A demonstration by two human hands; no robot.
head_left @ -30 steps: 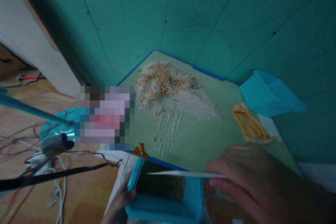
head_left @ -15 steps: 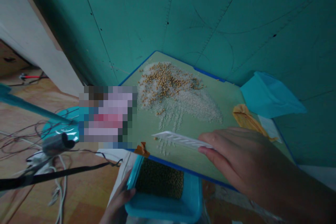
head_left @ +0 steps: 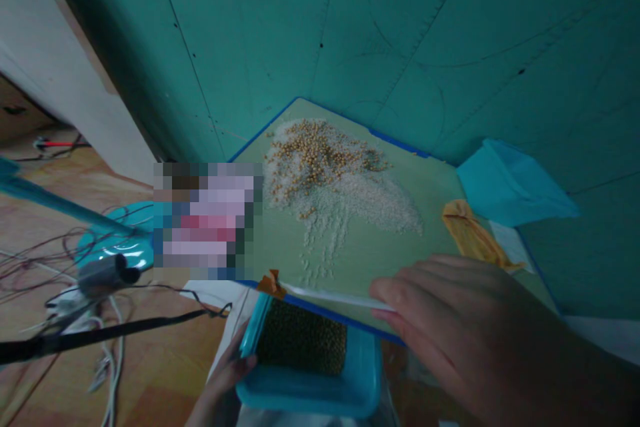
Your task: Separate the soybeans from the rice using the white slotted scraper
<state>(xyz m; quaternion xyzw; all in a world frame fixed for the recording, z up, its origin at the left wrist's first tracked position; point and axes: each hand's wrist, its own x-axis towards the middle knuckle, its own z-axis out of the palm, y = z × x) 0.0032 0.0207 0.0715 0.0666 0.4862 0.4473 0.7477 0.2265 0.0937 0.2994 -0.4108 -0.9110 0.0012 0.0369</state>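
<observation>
My right hand pinches a thin white strip, held edge-on along the near blue edge of a pale green board. Behind the strip, a thin trail of white grains leads up to a pile of white grains topped with round yellow-brown beans. Below the board's near edge is a blue plastic bin partly filled with small round dark beans. My left hand grips the bin's left rim, its fingers partly hidden.
An orange-brown scrap sits at the board's near edge. On the right lie a crumpled yellow cloth-like piece and a blue folded sheet against the green wall. Cables and a blue stand base occupy the floor at left.
My right hand has drawn the white strip toward me, down to the board's near edge, and tipped it edge-on. A few grains and a bean before it have left view. My left hand stays on the bin.
</observation>
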